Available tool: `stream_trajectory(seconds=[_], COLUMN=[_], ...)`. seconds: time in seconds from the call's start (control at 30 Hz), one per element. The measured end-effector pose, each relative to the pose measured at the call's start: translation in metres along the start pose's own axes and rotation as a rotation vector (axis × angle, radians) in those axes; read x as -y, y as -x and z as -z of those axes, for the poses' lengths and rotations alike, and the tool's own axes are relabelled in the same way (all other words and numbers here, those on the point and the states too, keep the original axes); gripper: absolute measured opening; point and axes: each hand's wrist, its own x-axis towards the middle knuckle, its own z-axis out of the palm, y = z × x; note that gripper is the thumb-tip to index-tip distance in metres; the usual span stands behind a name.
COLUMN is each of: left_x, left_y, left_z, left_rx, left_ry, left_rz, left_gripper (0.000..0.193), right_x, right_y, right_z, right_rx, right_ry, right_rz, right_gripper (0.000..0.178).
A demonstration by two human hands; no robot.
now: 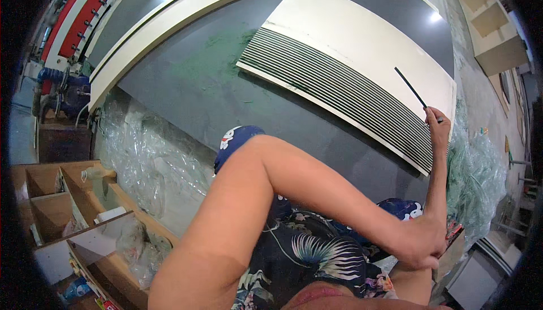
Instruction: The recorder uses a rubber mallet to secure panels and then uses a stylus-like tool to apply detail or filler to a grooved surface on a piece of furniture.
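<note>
My right hand (438, 122), at the right, pinches one end of a thin, dark, straight strip (409, 86). The strip slants up and left over the plain part of a cream panel (345, 19). Parallel dark lines (334, 92) run in a band along the panel's near side. Across my body reaches my left arm, and my left hand (421, 242) is closed round my right arm near the elbow. Its fingers are partly hidden. Beneath the panel is a dark grey board (186, 84) with green dust and shavings left of the panel.
A long cream edge piece (186, 5) borders the grey board's far side. Clear plastic sheeting (153, 146) lies at left, and greenish plastic wrap (475, 174) at right. A wooden compartment box (48, 197) holds a bottle (102, 185) and bags. A red-and-white machine (85, 19) stands far left.
</note>
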Motion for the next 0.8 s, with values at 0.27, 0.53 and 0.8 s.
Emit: stream_trajectory(seconds=[0.27,0.53,0.8], left_x=[-0.027,-0.017,-0.020], left_y=[0.003,0.003,-0.004], left_z=[0.005,0.001,0.018], left_rx=[0.169,0.367,0.451], left_ry=[0.081,0.103,0.148], left_rz=[0.115,0.376,0.293], left_gripper=[0.044,0.064,0.068], right_x=[-0.004,-0.002,0.009], right_y=[0.003,0.006,0.010], right_z=[-0.009,-0.014,-0.002], right_rx=[0.033,-0.007,-0.006], right_ry=[0.070,0.146,0.243], right_rz=[-0.023,-0.024,-0.052], right_gripper=[0.024,0.027,0.032])
